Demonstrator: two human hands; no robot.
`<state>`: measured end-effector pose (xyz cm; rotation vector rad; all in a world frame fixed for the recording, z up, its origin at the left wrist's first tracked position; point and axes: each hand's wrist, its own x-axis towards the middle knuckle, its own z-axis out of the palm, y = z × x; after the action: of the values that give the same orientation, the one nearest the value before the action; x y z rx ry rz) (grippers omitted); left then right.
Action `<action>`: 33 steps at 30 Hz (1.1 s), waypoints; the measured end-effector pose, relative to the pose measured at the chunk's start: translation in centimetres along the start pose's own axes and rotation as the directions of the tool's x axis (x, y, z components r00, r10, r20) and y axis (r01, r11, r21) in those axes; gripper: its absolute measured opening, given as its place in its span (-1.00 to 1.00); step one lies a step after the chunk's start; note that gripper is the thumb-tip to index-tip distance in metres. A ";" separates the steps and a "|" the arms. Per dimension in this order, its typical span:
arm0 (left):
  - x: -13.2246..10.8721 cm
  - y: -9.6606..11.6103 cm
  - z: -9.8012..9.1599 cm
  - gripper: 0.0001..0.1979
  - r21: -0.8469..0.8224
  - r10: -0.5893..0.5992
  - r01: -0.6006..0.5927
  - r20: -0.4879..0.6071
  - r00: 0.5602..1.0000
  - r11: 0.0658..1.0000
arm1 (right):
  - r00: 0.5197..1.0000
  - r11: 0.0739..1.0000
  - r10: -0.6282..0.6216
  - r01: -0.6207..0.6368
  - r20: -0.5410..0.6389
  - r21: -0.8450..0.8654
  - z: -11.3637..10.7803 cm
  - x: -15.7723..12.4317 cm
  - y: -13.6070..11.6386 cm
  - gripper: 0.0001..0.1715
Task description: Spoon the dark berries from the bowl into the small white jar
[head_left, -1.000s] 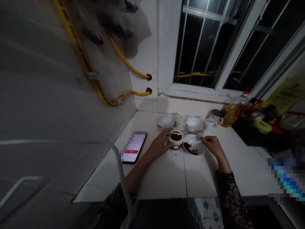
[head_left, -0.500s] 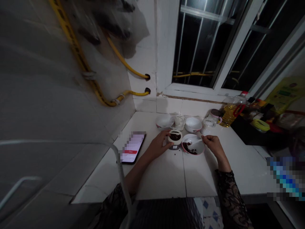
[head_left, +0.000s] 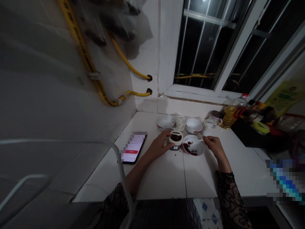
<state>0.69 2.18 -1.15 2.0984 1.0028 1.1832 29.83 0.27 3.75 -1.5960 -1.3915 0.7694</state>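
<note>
My left hand (head_left: 160, 144) is closed around the side of a small white-rimmed jar (head_left: 175, 147), which stands upright on the counter with dark dried bits inside. In my right hand (head_left: 213, 145) the handle of a white spoon (head_left: 197, 141) is pinched between thumb and fingers. The spoon's bowl end dips into a white bowl (head_left: 201, 149) with a reddish rim. Dark reddish-brown bits (head_left: 190, 150) lie in that bowl, mostly at its left and bottom. The jar and bowl stand side by side, and a few specks lie on the tiles before them.
Behind stand two more bowls (head_left: 165, 122) (head_left: 194, 125), a glass jar (head_left: 179, 123) and another jar (head_left: 209, 125). A lit phone (head_left: 133, 148) lies to the left. At the right are an oil bottle (head_left: 230, 116) and a black condiment box (head_left: 245, 133). A pale metal bar (head_left: 121, 171) crosses the left foreground.
The view has shifted slightly. Both hands keep their holds on the jar and the spoon, and the spoon stays over the bowl with hardly any movement.
</note>
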 end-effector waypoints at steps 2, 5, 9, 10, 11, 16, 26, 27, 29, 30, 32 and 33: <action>0.0 0.0 0.0 -0.72 0.010 0.003 -0.003 0.002 1.000 1.000 | 0.999 0.999 -0.031 0.031 -0.020 0.013 0.3 0.0 -0.5 -0.36; 0.0 0.1 0.0 -0.73 0.014 0.011 -0.011 0.004 1.000 1.000 | 0.988 0.992 -0.124 0.126 -0.096 0.018 1.1 -0.1 -1.6 -0.36; 0.0 0.1 -0.1 -0.72 0.018 0.011 -0.011 0.004 1.000 1.000 | 0.930 0.948 -0.317 0.303 -0.187 -0.100 3.0 -0.9 -3.2 -0.38; 0.0 0.0 -0.1 -0.72 0.020 0.008 -0.008 0.007 1.000 1.000 | 0.908 0.922 -0.378 0.351 -0.182 -0.163 3.5 -1.2 -3.5 -0.40; 0.0 0.0 -0.1 -0.72 0.022 0.005 -0.005 0.009 1.000 1.000 | 0.882 0.884 -0.444 0.403 -0.157 -0.237 3.9 -1.6 -3.7 -0.42; 0.0 0.0 0.0 -0.72 0.021 0.008 -0.008 0.001 1.000 1.000 | 0.771 0.682 -0.637 0.546 -0.028 -0.486 4.7 -2.6 -3.4 -0.48; 0.0 0.3 -0.2 -0.73 0.033 0.009 -0.009 0.010 1.000 0.999 | 0.966 0.762 -0.244 0.140 -0.081 -0.632 -0.4 -0.3 -0.2 -0.49; 0.0 0.3 -0.2 -0.73 0.032 0.008 -0.008 0.008 1.000 0.999 | 0.973 0.745 -0.218 0.118 -0.072 -0.657 -0.6 -0.3 0.0 -0.52; 0.0 0.3 -0.2 -0.73 0.031 0.009 -0.009 0.001 1.000 0.999 | 0.980 0.717 -0.189 0.100 -0.055 -0.690 -0.5 -0.3 0.0 -0.56; 0.0 0.3 -0.2 -0.73 0.031 0.010 -0.010 -0.001 1.000 0.999 | 0.982 0.706 -0.181 0.097 -0.045 -0.702 -0.3 -0.3 0.0 -0.57; 0.0 0.3 -0.2 -0.72 0.027 0.004 -0.004 0.000 1.000 1.000 | 0.985 0.685 -0.172 0.095 -0.033 -0.722 0.4 -0.4 -0.2 -0.59; 0.0 0.4 -0.2 -0.72 0.024 -0.002 0.001 0.003 1.000 1.000 | 0.986 0.680 -0.167 0.096 -0.027 -0.727 0.7 -0.4 -0.4 -0.59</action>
<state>0.62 1.97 -0.80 2.1170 1.0223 1.1729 28.93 0.00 3.70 -2.0485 -1.8507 0.0078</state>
